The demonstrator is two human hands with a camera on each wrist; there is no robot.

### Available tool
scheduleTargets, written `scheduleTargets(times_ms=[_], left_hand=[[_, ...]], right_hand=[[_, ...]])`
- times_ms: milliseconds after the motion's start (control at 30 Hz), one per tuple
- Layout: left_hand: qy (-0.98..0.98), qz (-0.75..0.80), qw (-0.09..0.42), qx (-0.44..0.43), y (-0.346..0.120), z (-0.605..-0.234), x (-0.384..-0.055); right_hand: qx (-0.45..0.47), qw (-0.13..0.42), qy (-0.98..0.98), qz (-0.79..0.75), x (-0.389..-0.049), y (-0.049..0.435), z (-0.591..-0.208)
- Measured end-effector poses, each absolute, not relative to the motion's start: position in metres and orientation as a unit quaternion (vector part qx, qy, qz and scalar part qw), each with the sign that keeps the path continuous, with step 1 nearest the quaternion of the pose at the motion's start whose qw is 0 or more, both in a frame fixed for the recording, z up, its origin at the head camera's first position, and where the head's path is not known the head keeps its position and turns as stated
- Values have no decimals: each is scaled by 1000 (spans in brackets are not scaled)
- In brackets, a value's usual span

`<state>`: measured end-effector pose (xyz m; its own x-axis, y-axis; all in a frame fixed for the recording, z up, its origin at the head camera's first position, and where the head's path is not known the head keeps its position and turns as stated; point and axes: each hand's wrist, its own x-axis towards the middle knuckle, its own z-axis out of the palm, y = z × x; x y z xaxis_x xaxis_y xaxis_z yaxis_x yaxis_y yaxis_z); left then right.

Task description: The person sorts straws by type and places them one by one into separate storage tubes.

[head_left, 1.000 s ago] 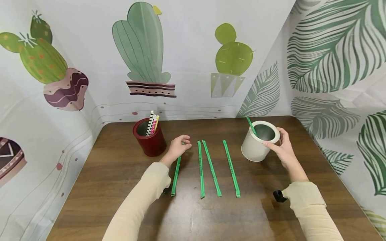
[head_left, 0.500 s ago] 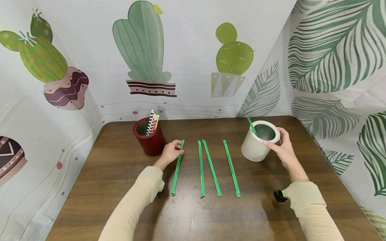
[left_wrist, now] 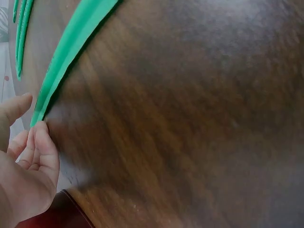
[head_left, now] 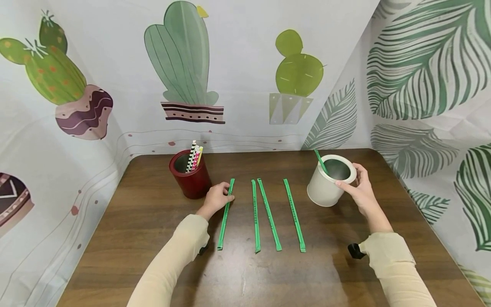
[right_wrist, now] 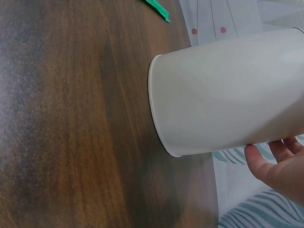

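Four fingers of my left hand (head_left: 217,198) lie at the upper part of the leftmost green wrapped straw (head_left: 225,219), which is flat on the table. In the left wrist view the fingertips (left_wrist: 40,126) are right at the edge of that straw (left_wrist: 66,52), and the thumb stands apart on its other side. With my right hand (head_left: 361,189) I hold the white can (head_left: 324,187) by its right side, thumb on the front below the rim and fingers behind. The can stands upright, a green wrapped straw (head_left: 320,161) leaning inside it.
Three more green wrapped straws lie between the hands: one on the left (head_left: 255,215), one in the middle (head_left: 270,215) and one on the right (head_left: 294,215). A dark red can (head_left: 195,183) with several patterned sticks (head_left: 194,158) stands behind my left hand. A printed cloth (head_left: 245,85) hangs behind the table.
My left hand has moved left and slightly down onto the leftmost straw, baring its top end. My right hand and the white can have stayed in place.
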<state>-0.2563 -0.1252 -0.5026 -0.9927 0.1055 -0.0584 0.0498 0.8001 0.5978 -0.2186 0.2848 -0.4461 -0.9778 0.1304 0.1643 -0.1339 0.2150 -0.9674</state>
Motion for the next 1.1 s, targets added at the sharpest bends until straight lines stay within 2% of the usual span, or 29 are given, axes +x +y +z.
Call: scheduleTargets(times_ms=[1100], left_hand=[[960, 276, 39, 27, -125, -503, -260]], right_hand=[[4, 110, -776, 621, -218, 285, -446]])
